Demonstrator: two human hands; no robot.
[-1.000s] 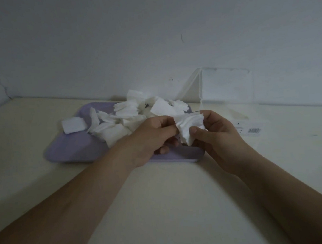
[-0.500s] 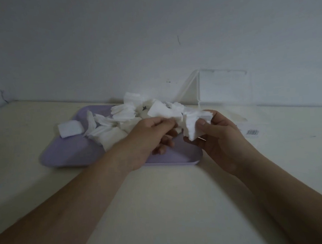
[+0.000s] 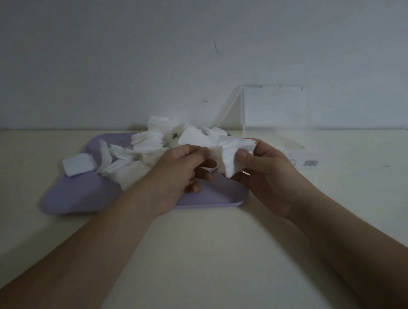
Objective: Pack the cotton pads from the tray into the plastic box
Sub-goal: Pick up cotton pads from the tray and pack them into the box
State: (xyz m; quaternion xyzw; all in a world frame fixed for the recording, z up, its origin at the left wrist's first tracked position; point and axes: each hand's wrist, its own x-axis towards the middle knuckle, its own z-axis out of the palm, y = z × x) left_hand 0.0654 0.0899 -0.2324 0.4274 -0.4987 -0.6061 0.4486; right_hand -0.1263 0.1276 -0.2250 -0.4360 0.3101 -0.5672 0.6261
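I see my left grip and right grip both pinching one bunch of cotton pads over the purple tray, with the clear plastic box far right on the counter.

A lavender tray with rounded corners is seen lying flat, left of centre. White square cotton pads are piled in a loose heap on its far half, many tilted or overlapping. One pad is laid apart across the tray's left rim. A small bunch of pads is held above the tray's near right corner, pinched between the left hand and the right hand. A clear plastic box is set just right of the tray, farther back, with its lid raised upright.
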